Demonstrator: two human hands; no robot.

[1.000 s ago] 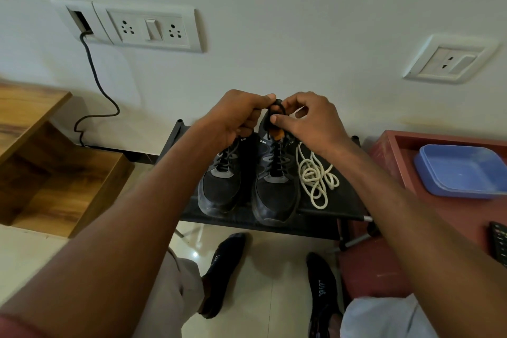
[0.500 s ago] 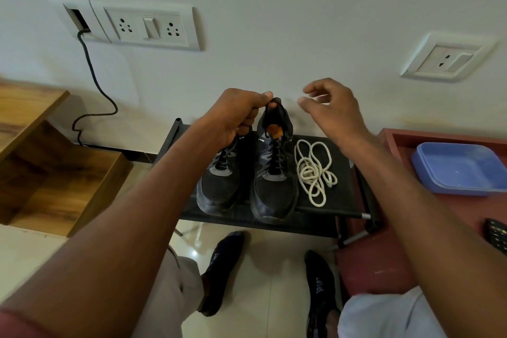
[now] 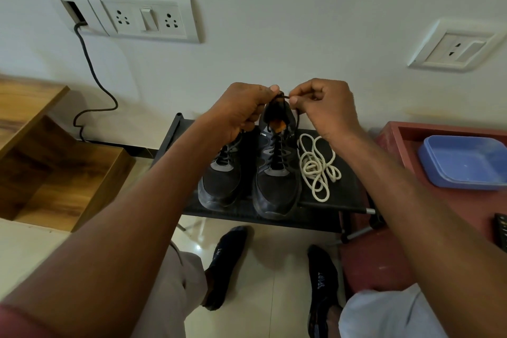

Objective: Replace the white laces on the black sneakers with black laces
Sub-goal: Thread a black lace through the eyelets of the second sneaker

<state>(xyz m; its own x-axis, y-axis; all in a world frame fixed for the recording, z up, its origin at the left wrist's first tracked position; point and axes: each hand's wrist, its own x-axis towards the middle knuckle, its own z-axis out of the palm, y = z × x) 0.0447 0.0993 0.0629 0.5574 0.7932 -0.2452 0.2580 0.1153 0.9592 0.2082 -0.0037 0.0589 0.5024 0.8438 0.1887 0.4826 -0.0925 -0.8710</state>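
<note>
Two black sneakers stand side by side on a black rack (image 3: 345, 195), toes toward me. The right sneaker (image 3: 277, 173) carries a black lace (image 3: 297, 118) through its eyelets; its orange inner lining shows. The left sneaker (image 3: 222, 181) is also laced in black, its heel hidden by my left hand. Above the right sneaker's collar, my left hand (image 3: 241, 110) and my right hand (image 3: 323, 107) each pinch an end of the black lace, fingertips almost meeting. A heap of white laces (image 3: 318, 167) lies on the rack just right of the shoes.
A red table (image 3: 466, 206) to the right holds a blue tray (image 3: 463, 162) and a dark remote at its edge. Wooden furniture (image 3: 55, 162) stands at left. The wall behind carries sockets and a hanging black cable (image 3: 93, 74). My socked feet rest on the tiled floor below.
My right hand, lifted open away from the shoe half a second ago, has come back and now pinches the black lace next to my left hand.
</note>
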